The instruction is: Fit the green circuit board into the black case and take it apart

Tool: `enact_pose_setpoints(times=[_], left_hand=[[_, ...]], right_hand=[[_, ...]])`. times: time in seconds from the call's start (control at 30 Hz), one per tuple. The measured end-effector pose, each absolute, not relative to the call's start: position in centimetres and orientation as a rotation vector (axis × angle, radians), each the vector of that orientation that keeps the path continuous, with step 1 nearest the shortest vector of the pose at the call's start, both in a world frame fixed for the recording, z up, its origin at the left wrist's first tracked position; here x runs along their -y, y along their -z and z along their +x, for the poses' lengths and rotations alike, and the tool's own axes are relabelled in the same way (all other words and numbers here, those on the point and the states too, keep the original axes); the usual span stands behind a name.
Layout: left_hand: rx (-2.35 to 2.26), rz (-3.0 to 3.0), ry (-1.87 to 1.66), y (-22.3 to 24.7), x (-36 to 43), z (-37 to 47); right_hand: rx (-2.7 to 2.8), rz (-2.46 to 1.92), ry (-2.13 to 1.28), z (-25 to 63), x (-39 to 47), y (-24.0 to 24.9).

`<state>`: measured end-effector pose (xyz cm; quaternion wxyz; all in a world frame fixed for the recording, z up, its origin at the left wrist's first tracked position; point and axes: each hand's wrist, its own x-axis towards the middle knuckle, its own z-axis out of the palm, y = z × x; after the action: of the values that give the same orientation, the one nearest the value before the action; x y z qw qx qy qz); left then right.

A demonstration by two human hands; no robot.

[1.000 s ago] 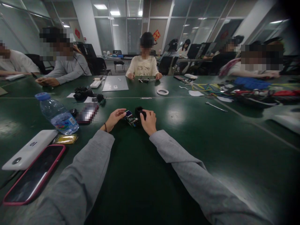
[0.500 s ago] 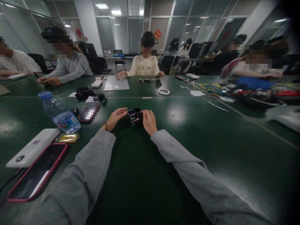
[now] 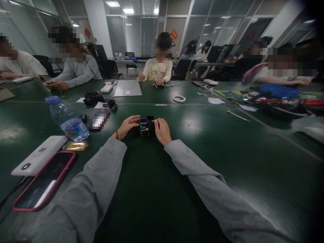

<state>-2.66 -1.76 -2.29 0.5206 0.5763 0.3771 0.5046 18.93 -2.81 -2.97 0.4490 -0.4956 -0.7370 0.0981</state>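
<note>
A small electronic device [image 3: 144, 127] with a little dark screen and bare circuit parts stands on the green table [image 3: 149, 189]. Against its right side is a black case-like part [image 3: 151, 125]. My left hand [image 3: 128, 126] is at the device's left side, fingers extended and the tips at its upper left edge. On the other side, my right hand [image 3: 162, 130] has bent fingers, with the fingertips at the black part's right edge. Whether those fingers pinch anything is too small to make out.
To the left are a water bottle [image 3: 68, 119], a yellow packet [image 3: 75, 145], a white power bank [image 3: 39, 157] and a red-edged phone [image 3: 45, 182]. A wrench [image 3: 238, 116] and tangled cables [image 3: 278, 98] lie right. Several people sit around.
The device has turned so that its front faces me more squarely. Both hands remain beside it. The person opposite has brought a hand onto a small dark object. The view has shifted slightly.
</note>
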Motion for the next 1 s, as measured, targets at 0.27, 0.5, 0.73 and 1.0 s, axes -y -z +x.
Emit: enact_pose_setpoints(times=[0.27, 0.5, 0.73, 1.0], left_hand=[[-0.925, 1.44, -1.191, 2.1, 1.9, -2.3], [-0.978, 1.528, -1.138, 2.1, 1.8, -2.1], [-0.984, 1.553, -1.177, 3.1, 0.7, -2.1], [-0.95, 1.554, -1.206, 3.7, 0.2, -2.3]], right_hand=[[1.84, -1.244, -0.307, 18.9, 3.1, 2.9], [1.864, -1.424, 0.038, 18.7, 3.6, 2.3], [1.853, -1.329, 0.119, 18.5, 4.7, 1.4], [2.163, -1.063, 0.037, 17.9, 5.4, 1.2]])
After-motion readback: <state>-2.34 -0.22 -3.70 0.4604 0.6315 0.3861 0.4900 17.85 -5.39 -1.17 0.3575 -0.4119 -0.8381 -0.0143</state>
